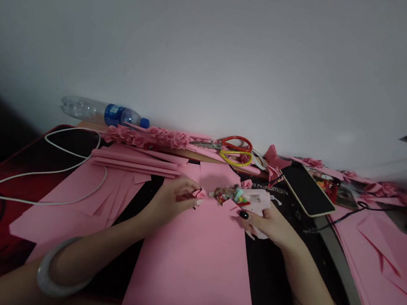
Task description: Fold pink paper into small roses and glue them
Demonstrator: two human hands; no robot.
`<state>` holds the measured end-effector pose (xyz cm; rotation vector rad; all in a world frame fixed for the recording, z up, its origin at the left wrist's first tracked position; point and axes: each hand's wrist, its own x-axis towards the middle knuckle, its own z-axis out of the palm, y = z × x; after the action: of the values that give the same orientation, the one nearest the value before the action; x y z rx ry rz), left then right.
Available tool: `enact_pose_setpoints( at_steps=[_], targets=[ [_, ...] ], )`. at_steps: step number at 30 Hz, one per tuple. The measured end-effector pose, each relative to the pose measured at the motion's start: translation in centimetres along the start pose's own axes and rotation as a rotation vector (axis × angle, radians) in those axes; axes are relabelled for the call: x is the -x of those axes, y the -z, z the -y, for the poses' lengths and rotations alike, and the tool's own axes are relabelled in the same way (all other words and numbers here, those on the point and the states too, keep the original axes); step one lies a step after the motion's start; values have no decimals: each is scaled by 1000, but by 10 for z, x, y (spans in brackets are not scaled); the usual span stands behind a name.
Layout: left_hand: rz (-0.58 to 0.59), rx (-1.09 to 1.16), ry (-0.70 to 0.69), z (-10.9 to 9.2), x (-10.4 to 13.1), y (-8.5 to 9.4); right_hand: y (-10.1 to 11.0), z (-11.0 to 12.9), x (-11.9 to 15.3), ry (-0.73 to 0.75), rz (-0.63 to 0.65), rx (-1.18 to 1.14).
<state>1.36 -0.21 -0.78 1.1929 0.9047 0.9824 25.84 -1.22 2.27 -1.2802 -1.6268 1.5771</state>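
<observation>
My left hand (177, 195) is closed, its fingertips pinching a small pink paper rose (200, 194) above a large pink sheet (194, 269). To its right, my right hand (269, 225) has its thumb and fingers closed on a small pink paper piece (230, 207). Just beyond that piece lies a colourful, partly see-through packet (237, 195), whose contents I cannot make out. Another small paper rose (247, 183) rests behind the packet.
Pink sheets lie in piles at left (65, 197) and right (381, 273). Rolled paper (136, 160), scissors (237, 150), paper roses (163, 137) and a plastic bottle (97, 111) line the back. A phone (309, 190) sits at right; a white cable (37, 202) crosses the left.
</observation>
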Motion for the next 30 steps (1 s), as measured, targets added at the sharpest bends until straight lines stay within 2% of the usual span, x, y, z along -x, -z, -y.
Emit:
enact_pose_setpoints(
  at_steps=[10,30],
  targets=[
    [3,34,31,-3,3,-2,-4,-10,-3,22,27,-53],
    [8,6,18,-3,2,-2,-7,-2,-3,2,25,60]
  ],
)
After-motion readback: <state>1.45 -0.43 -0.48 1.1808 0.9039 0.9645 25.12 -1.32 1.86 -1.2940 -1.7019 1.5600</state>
